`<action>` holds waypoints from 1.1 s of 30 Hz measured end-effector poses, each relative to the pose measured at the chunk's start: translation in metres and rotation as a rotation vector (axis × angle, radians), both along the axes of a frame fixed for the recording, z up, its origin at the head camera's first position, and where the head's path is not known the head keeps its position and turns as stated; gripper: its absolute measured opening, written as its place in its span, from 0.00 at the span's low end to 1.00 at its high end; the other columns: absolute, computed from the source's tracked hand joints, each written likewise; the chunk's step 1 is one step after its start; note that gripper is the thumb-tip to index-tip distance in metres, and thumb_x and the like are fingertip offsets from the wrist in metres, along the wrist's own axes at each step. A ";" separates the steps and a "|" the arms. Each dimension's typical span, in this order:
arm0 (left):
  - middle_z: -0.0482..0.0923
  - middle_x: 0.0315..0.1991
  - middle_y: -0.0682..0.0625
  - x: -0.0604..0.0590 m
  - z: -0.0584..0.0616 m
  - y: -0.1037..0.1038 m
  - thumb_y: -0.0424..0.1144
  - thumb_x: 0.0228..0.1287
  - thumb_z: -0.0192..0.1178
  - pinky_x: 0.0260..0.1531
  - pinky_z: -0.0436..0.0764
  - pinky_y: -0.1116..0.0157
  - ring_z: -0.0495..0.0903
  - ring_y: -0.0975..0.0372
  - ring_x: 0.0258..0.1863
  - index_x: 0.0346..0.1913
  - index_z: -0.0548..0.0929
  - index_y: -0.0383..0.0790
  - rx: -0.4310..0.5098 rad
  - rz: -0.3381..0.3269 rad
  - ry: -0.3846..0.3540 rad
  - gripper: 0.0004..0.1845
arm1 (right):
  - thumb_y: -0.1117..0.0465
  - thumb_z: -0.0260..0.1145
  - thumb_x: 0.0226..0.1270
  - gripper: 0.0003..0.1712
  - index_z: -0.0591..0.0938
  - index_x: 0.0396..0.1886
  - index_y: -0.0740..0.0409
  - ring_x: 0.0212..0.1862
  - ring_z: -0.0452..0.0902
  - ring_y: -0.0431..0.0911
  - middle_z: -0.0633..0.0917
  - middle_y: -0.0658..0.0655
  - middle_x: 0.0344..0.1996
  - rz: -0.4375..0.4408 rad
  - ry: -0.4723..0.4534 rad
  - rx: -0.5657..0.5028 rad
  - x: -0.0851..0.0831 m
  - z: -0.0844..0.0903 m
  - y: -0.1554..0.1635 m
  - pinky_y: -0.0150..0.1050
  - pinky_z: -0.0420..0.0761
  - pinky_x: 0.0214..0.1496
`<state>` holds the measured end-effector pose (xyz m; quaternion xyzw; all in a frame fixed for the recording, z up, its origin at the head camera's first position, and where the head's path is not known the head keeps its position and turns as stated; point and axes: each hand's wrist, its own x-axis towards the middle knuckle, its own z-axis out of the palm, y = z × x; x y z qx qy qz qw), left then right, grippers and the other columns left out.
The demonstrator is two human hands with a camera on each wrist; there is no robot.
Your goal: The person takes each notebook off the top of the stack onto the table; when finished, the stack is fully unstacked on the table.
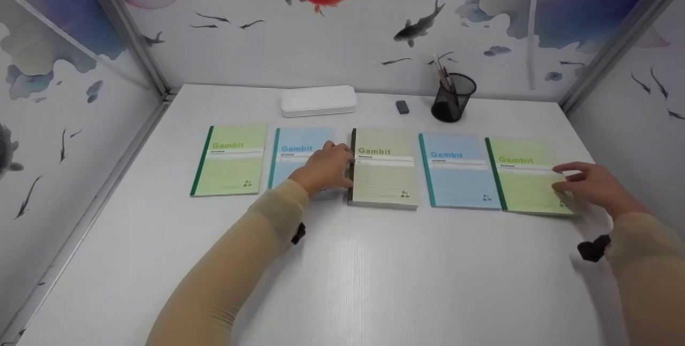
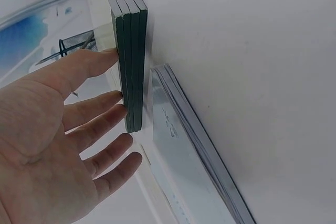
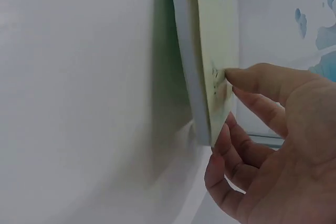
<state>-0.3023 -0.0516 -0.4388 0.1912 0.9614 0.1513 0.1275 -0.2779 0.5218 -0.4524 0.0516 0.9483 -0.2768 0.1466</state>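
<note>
While both hands lie spread, the left hand point(image 1: 324, 170) touches the middle notebook stack's point(image 1: 384, 175) dark spine at frame centre, and the right hand point(image 1: 591, 184) pinches the green notebook point(image 1: 522, 180) at its right edge. Light, floppy, probably slick covers; spine or edge grips seem safest.

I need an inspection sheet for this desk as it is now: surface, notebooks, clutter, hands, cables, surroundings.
Surface: white table, walled on three sides.
Job's things: five Gambit piles in a row; left green notebook, left blue notebook, olive middle stack, right blue notebook, right green notebook.
Clutter: white case, small dark eraser, mesh pen cup.
Hands: left hand, fingers straight, touches the middle stack's spine; right hand pinches the right green notebook's corner.
Cables: nothing seen.
Surroundings: fish-patterned walls.
</note>
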 end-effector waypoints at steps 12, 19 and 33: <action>0.71 0.73 0.48 0.002 -0.003 0.000 0.46 0.66 0.72 0.70 0.73 0.53 0.67 0.52 0.70 0.69 0.79 0.40 -0.020 -0.026 0.011 0.31 | 0.45 0.70 0.67 0.49 0.63 0.75 0.71 0.60 0.67 0.74 0.67 0.86 0.63 0.081 -0.073 0.133 -0.006 -0.001 -0.011 0.61 0.77 0.53; 0.71 0.72 0.48 0.000 -0.001 0.000 0.46 0.65 0.72 0.71 0.71 0.53 0.66 0.51 0.71 0.66 0.81 0.39 -0.027 -0.019 0.022 0.29 | 0.51 0.67 0.67 0.43 0.65 0.73 0.72 0.60 0.67 0.76 0.67 0.86 0.61 0.098 -0.041 0.198 -0.010 0.004 -0.023 0.67 0.76 0.56; 0.71 0.72 0.48 -0.003 -0.001 0.000 0.45 0.64 0.73 0.71 0.72 0.54 0.67 0.52 0.70 0.69 0.78 0.40 -0.009 -0.004 -0.013 0.32 | 0.42 0.59 0.78 0.35 0.71 0.75 0.58 0.63 0.74 0.63 0.76 0.68 0.66 0.017 0.207 -0.093 0.004 -0.001 -0.116 0.31 0.78 0.47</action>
